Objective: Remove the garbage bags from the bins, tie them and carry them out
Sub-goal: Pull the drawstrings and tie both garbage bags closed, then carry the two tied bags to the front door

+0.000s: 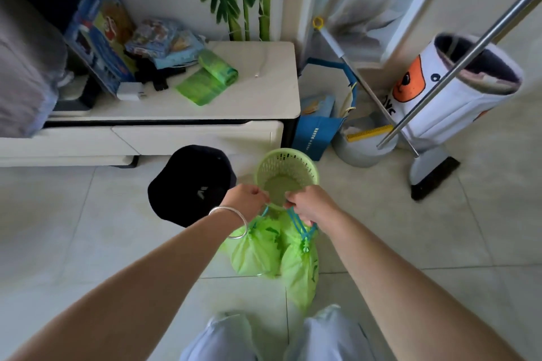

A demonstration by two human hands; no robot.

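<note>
Two bright green garbage bags (272,246), cinched with blue drawstrings (299,224), hang above the pale tiled floor (381,228) just before the bare green basket bin (287,170), left hand (245,202) and right hand (311,204) each pinching strings, a black cap (187,184) lying beside

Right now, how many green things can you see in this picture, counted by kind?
Green garbage bags held by the hands: 2
Green basket bin on the floor: 1
Green roll of bags on the cabinet: 1
Total: 4
</note>
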